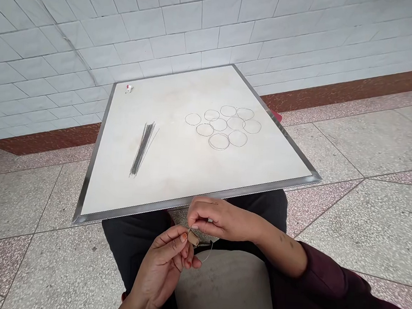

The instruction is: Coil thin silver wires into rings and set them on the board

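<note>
Just in front of the table's near edge, my left hand pinches a thin wire between thumb and fingers. The wire bends in a curve below the hands. A small tan piece, whose kind I cannot make out, sits at my left fingertips. My right hand reaches in from the right, its thumb and finger closed on the upper part of the wire, close to the left thumb. On the table lie a bundle of straight dark wires at left and several thin wire rings at right, some overlapping.
The white table has a metal edge strip and stands by a white tiled wall. A small white and red object lies at its far left corner. My lap, with a greyish cloth, is below my hands.
</note>
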{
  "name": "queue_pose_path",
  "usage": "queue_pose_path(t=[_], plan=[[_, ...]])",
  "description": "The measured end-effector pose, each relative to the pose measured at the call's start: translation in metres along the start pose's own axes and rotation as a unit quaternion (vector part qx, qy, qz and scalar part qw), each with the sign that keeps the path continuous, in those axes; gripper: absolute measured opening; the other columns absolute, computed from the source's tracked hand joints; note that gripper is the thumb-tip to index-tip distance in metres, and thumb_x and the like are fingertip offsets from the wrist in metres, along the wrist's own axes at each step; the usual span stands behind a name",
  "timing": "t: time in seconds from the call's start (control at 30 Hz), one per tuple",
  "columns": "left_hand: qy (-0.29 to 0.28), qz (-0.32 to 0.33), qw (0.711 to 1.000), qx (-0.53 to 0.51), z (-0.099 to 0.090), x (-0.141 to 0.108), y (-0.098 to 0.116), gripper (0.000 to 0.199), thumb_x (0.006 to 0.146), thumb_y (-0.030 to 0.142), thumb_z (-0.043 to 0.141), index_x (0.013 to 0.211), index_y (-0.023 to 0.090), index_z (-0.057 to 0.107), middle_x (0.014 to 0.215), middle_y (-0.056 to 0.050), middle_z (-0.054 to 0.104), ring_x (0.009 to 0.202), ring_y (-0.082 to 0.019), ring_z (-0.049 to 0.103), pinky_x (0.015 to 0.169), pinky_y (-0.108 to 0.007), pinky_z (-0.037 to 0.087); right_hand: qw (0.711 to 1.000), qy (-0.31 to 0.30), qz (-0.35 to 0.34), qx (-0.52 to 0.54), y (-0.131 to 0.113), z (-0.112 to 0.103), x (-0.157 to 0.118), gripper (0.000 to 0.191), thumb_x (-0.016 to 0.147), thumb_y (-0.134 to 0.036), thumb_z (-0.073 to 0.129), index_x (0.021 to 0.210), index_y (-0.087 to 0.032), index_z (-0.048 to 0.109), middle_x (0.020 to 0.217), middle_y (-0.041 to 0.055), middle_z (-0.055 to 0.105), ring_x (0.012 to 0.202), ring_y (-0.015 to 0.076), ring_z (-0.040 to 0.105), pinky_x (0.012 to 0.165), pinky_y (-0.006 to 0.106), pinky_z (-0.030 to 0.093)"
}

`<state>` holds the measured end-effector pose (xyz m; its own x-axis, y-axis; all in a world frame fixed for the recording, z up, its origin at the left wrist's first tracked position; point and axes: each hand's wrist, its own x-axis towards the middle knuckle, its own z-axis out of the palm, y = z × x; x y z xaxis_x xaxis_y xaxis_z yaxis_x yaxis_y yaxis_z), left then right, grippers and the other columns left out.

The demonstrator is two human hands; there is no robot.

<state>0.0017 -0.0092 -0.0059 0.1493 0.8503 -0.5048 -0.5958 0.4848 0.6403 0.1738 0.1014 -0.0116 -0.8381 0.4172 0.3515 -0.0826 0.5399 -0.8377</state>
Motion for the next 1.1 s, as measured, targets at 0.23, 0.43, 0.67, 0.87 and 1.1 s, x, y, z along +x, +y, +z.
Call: queue_pose_path(t=[0.23, 0.43, 0.67, 0.87, 1.1], plan=[[0.040, 0.001, 0.998, -0.058, 0.0048, 0.0021, -0.0002, 0.016, 0.072, 0.023, 0.082, 0.071, 0.013, 0.070, 0.062, 0.005, 0.050, 0.050, -0.006, 0.042, 0.051, -0.022, 0.048, 0.999, 0.016, 0.001, -0.046, 0.0033, 0.0034, 0.0015, 0.011, 0.098, -0.016, 0.048, 0.093, -0.017, 0.057, 0.089, 0.0049, 0.059, 0.083, 0.0146, 0.055, 0.073, 0.026, 0.047], [0.052, -0.002, 0.995, -0.084, 0.0049, 0.0026, 0.0003, 0.017, 0.071, 0.020, 0.083, 0.070, 0.013, 0.067, 0.064, 0.003, 0.052, 0.054, -0.007, 0.045, 0.052, -0.021, 0.048, 0.998, 0.025, 0.007, -0.057, 0.0056, 0.0068, 0.0014, 0.010, 0.098, -0.017, 0.048, 0.094, -0.018, 0.056, 0.089, 0.0051, 0.059, 0.083, 0.0151, 0.056, 0.073, 0.027, 0.048], [-0.010, 0.005, 0.998, -0.055, 0.0019, 0.0007, 0.0028, 0.016, 0.085, 0.025, 0.068, 0.073, 0.014, 0.067, 0.068, 0.001, 0.052, 0.062, -0.013, 0.050, 0.075, -0.039, 0.054, 0.997, 0.070, 0.013, -0.035, 0.0033, 0.0074, 0.0012, 0.009, 0.097, -0.015, 0.049, 0.091, -0.019, 0.054, 0.086, 0.0033, 0.060, 0.084, 0.0150, 0.055, 0.070, 0.026, 0.048], [-0.030, -0.001, 0.998, -0.050, 0.0012, 0.0013, 0.0013, 0.013, 0.085, 0.026, 0.067, 0.080, 0.014, 0.070, 0.060, 0.004, 0.047, 0.054, -0.011, 0.045, 0.073, -0.038, 0.053, 0.997, 0.072, 0.007, -0.028, 0.0036, 0.0081, 0.0006, 0.009, 0.097, -0.014, 0.050, 0.091, -0.018, 0.055, 0.084, 0.0029, 0.060, 0.083, 0.0144, 0.055, 0.069, 0.025, 0.048], [0.006, -0.009, 0.997, -0.076, 0.0054, 0.0005, -0.0007, 0.011, 0.079, 0.022, 0.075, 0.076, 0.014, 0.069, 0.055, 0.007, 0.043, 0.048, -0.007, 0.040, 0.058, -0.025, 0.048, 0.998, 0.062, -0.014, -0.025, 0.0044, 0.0087, 0.0002, 0.009, 0.098, -0.015, 0.049, 0.093, -0.018, 0.055, 0.086, 0.0037, 0.060, 0.083, 0.0145, 0.056, 0.072, 0.026, 0.049]])
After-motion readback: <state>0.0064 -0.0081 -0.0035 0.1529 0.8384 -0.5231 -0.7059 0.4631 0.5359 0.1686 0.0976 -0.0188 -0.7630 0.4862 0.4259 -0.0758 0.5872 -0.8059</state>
